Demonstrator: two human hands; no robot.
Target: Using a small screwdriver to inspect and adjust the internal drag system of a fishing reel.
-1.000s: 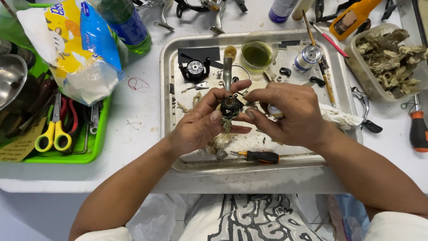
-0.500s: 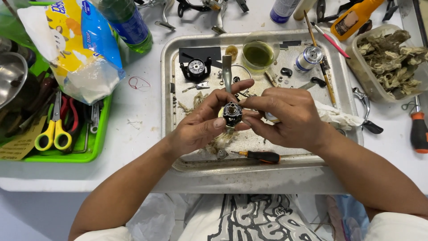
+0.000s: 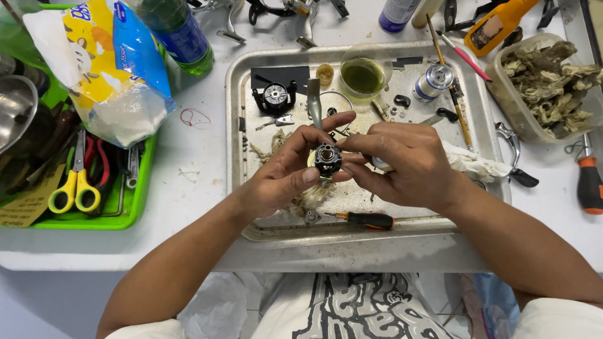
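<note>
Head view: we see a small dark round metal part (image 3: 327,159) pinched over the steel tray (image 3: 235,144), between the fingertips of both hands. The left hand (image 3: 282,176) cups it from below; the right hand (image 3: 405,163) closes on it from the side, fingers curled. A black-handled screwdriver (image 3: 367,220) lies near the tray's front edge. On the tabletop (image 3: 188,169), a yellow-and-blue plastic bag (image 3: 107,69) slumps beside a green bin (image 3: 125,213).

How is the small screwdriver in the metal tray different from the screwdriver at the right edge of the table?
The tray screwdriver is slim, with a black handle and orange collar, lying sideways. The table-edge screwdriver is thicker, orange with a black band, pointing up-down. The first lies inside the metal tray, near the hands; the second lies outside it. Nobody touches either.
</note>
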